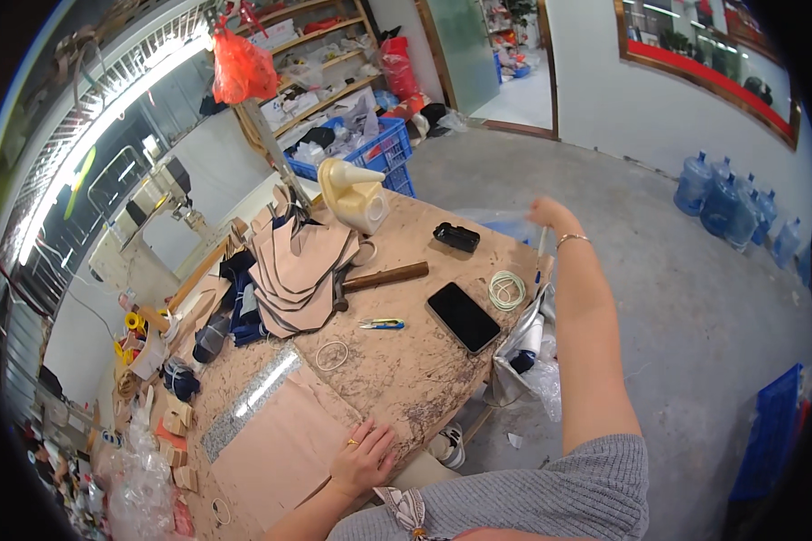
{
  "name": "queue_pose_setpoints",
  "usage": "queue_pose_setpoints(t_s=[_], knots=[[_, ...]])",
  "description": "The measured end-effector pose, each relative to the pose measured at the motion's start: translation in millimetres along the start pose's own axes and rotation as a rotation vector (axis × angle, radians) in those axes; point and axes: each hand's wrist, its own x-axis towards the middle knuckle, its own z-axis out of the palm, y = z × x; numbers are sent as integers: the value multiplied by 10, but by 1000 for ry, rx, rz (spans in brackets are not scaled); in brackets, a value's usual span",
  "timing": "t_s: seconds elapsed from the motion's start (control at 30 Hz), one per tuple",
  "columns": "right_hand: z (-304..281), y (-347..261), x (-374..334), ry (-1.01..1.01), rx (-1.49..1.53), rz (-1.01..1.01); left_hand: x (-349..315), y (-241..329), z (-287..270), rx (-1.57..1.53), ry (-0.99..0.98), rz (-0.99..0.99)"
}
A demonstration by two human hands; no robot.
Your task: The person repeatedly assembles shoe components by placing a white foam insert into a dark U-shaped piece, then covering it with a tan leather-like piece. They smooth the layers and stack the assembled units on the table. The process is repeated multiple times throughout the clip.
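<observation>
My left hand (pixel 363 458) lies flat with its fingers stretched, on the near edge of a pale beige sheet of material (pixel 266 446) spread on the worktable. My right hand (pixel 552 216) reaches out past the table's right corner with its fingers closed. Whatever it may grip is too small and blurred to make out. Below that hand a clear plastic bag (pixel 501 225) and a thin pale rod show near the corner. On the table lie a black phone (pixel 463 317), a coil of pale cord (pixel 506 290), thread snips (pixel 382 324) and a hammer (pixel 388 276).
Stacked beige cut pieces (pixel 293 270) sit at the table's far left, beside a cream container (pixel 356 198) and a black tray (pixel 456 237). A sewing machine (pixel 144 221) stands left. Blue crates (pixel 388 149) stand behind; water bottles (pixel 731 203) line the right wall.
</observation>
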Motion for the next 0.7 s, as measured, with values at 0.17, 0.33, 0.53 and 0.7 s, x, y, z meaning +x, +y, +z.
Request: queue_pose_setpoints(t_s=[0.17,0.33,0.53,0.7], knots=[[161,102,-69,348,94,-128,13,-6,-24,-23,5,13],[-250,-503,-1025,883,229,-517,-15,11,-38,-104,26,-23],[757,-1548,-2798,489,422,-830,-129,6,2,-141,135,1],[1758,-2298,-4038,104,636,-1126,-251,-69,103,-201,298,-18]])
